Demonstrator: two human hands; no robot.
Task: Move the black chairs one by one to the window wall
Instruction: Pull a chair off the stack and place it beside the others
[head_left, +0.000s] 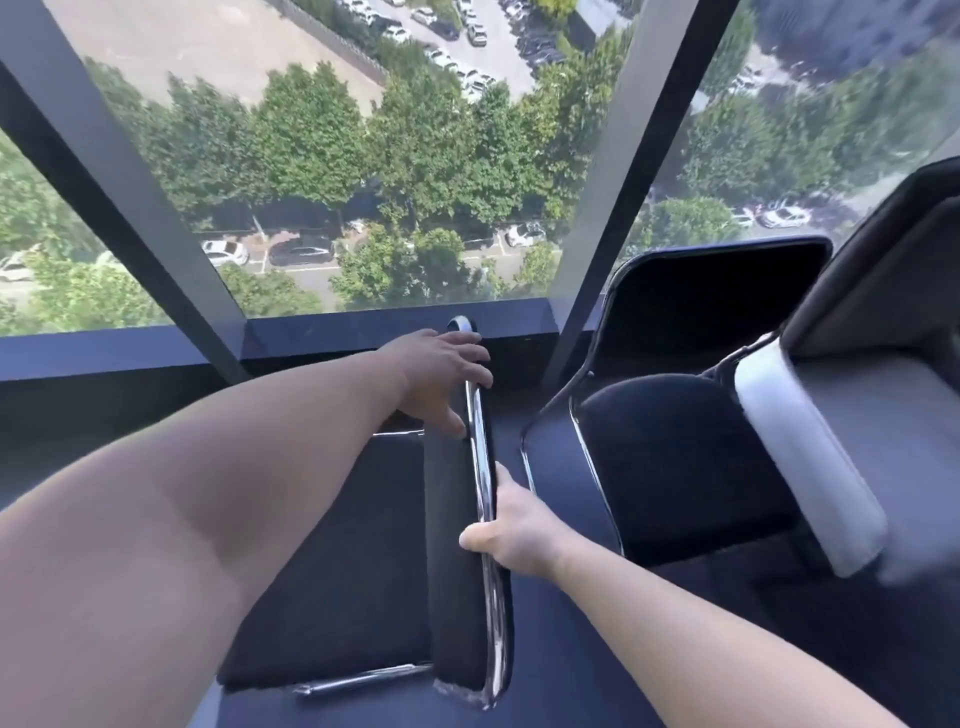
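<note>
Both hands grip one black chair (363, 561) by its chrome-edged backrest (457, 545): left hand (441, 374) closed beyond the right hand (514, 530); second chair (685, 415) right of both.

Full-height window wall (332, 171) with dark mullions (119, 182), daylit; trees and parked cars visible far below. Dark sill (130, 353) along base. Dark floor (571, 649). Grey upholstered seat (857, 415) at right.

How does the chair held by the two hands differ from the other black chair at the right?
The held chair is gripped along its backrest top by the left hand and right hand; the right chair is untouched. The held chair's backrest shows edge-on, the right chair's faces the camera. Both are black with chrome frames.
</note>
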